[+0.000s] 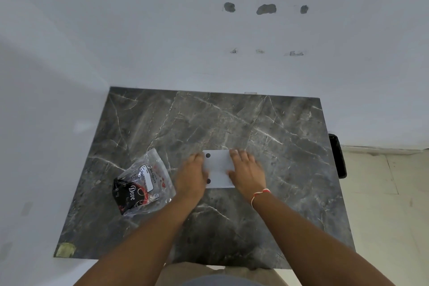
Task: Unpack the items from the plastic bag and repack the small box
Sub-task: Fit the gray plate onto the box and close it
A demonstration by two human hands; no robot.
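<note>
**Both hands flat on the small white box at the middle of the marble table**

A dark grey marble-patterned rectangular table fills the lower half of the view, set against a white wall that bears three chipped grey patches. At the table's near left corner sits a scrap of yellowish tape.

On the left part of the table lies a clear crinkled plastic bag, with a black and red packet marked "Dove" inside it and a white label on its face. It lies apart from the hands, just to the left of the left one.

Near the table's centre rests a small flat white rectangular box, with two black dots along its left edge. The left hand lies against the box's left side, its fingers together. The right hand rests palm-down over the box's right side, fingers slightly spread. A red and white thread bracelet circles the right wrist.
</note>
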